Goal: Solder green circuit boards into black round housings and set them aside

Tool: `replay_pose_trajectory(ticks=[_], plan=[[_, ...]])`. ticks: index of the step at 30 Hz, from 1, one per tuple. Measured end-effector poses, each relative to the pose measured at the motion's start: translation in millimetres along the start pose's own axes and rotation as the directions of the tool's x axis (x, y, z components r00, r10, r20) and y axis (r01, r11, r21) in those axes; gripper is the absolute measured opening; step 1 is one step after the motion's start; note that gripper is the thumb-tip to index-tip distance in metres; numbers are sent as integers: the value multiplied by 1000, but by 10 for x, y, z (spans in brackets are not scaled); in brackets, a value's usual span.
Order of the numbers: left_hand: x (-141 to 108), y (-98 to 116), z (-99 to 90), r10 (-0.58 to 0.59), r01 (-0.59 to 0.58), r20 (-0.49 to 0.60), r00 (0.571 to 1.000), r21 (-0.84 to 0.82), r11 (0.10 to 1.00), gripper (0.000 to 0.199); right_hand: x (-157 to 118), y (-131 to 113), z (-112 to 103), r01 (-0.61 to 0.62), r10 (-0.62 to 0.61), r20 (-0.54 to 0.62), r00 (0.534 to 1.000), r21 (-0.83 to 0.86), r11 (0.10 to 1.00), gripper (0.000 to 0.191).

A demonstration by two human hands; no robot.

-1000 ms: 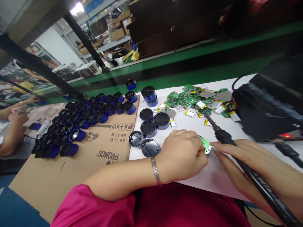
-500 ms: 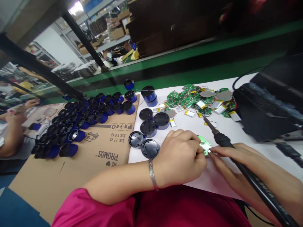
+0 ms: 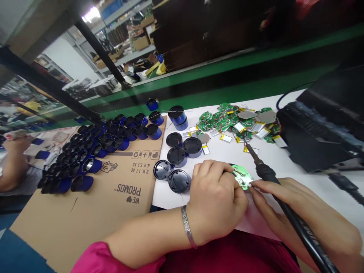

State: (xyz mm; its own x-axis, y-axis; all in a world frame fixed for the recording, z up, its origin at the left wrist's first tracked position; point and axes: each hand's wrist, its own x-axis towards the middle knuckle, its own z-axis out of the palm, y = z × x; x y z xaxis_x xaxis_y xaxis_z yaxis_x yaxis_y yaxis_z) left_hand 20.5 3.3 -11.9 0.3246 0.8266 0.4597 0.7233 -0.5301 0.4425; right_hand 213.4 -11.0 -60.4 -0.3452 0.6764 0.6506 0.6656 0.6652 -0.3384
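The left hand pinched the board at its one o'clock. The right hand gripped the iron, whose axis ran toward eleven o'clock, with fingertips touching the board.

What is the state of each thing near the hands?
Left hand: closed on green board.
Right hand: holding soldering iron.
Green board: pinched between both hands.
Soldering iron: tip raised, off the board.
Black caps: lying on white table.
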Motion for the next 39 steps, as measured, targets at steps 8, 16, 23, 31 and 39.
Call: replay_pose_trajectory(ticks=[8,16,23,31,39], plan=[[-47,67,29,-25,27,-104,994,10,1000,8,-122,223,0,196,-195,22,981,-51,979,33],[-125,165,92,-59,61,-184,981,6,998,8,-233,343,55,258,-257,25,966,-95,962,34],[-163,169,98,-131,134,-181,975,4,991,8,-286,324,93,243,-242,24,970,-78,967,35],[-196,193,124,-129,121,-189,973,-55,991,10,-5,41,75,187,-189,-102,977,-29,982,20],[-179,204,90,-223,221,-102,970,-30,975,9,-466,158,211,-116,115,-70,991,-10,993,35]])
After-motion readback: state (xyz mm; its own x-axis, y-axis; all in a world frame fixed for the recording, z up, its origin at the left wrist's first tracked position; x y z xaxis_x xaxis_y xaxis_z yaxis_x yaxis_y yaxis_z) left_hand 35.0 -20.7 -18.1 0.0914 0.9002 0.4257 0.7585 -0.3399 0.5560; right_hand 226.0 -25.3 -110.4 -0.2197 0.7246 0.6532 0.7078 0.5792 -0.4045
